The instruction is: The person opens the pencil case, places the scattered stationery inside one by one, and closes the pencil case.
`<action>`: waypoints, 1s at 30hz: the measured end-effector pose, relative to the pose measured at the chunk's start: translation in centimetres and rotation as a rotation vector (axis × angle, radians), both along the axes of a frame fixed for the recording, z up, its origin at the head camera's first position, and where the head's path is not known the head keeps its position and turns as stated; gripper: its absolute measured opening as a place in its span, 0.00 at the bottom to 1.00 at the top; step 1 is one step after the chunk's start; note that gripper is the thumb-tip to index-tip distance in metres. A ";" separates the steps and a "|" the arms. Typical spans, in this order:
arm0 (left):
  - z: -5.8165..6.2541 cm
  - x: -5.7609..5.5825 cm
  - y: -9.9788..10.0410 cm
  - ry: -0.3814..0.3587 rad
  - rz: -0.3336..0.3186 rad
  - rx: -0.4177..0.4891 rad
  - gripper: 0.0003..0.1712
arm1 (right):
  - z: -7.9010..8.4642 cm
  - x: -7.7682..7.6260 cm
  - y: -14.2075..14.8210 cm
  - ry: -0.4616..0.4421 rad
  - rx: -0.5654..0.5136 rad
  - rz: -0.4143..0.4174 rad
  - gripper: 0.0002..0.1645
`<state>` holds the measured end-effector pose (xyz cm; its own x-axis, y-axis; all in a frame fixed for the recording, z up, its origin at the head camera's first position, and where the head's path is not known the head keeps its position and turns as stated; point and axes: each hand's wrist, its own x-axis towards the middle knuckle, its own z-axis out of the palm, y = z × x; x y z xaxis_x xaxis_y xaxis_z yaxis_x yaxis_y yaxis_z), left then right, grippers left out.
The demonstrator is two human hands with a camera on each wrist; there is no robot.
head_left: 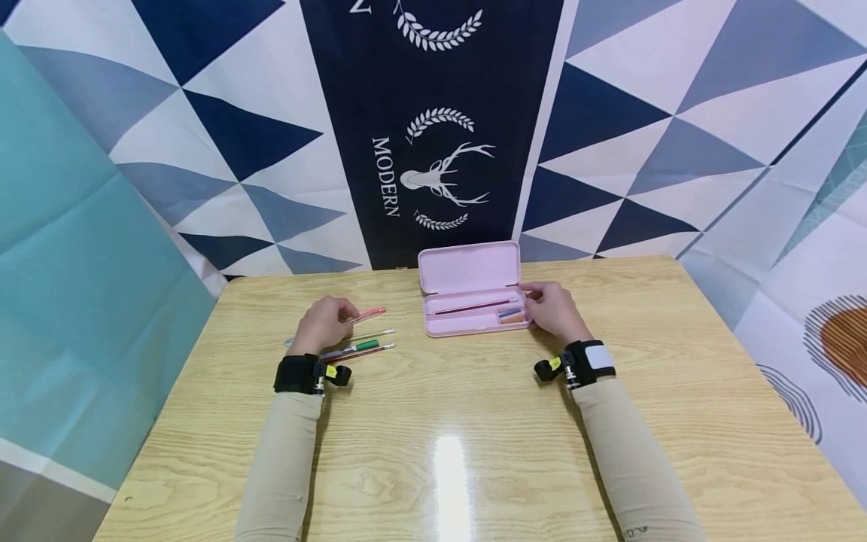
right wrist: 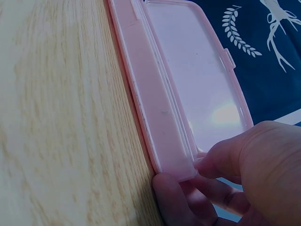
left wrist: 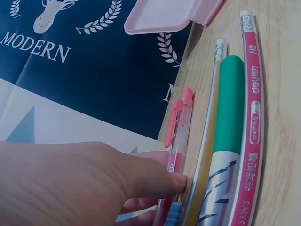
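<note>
My left hand (head_left: 323,324) pinches a pink click pen (left wrist: 186,110) between thumb and fingers, its clip end pointing toward the pencil case. Beside it lie a yellowish pencil (left wrist: 205,160), a marker with a green cap (left wrist: 230,106) and a pink HB pencil (left wrist: 253,113). Part of a light blue ribbed thing (left wrist: 173,214) shows below my thumb, the rest hidden. At the back of the table the pink pencil case (head_left: 450,328) lies with its lid raised. My right hand (head_left: 557,312) grips its right end, thumb at the upper edge and fingers around the outside.
Inside the case are a dark red pencil (head_left: 470,307) and, in a small compartment, an orange and blue block (head_left: 511,316). Behind the wooden table (head_left: 406,421), a patterned cloth (head_left: 447,90) hangs close to the raised lid.
</note>
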<state>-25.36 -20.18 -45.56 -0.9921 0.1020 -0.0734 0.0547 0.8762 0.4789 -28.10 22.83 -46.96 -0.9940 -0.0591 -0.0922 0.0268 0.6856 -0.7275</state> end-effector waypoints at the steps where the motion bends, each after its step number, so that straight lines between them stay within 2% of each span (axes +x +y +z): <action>1: 0.0 0.0 0.0 -0.003 0.002 -0.001 0.08 | 0.0 0.0 0.0 -0.002 0.000 -0.002 0.27; 16: -0.2 0.1 0.2 -0.004 -0.006 -0.037 0.07 | 0.1 0.1 -0.1 0.005 0.002 -0.005 0.27; 30: -0.3 0.0 0.2 -0.013 0.003 -0.035 0.07 | 0.1 0.2 -0.2 0.018 0.008 -0.002 0.27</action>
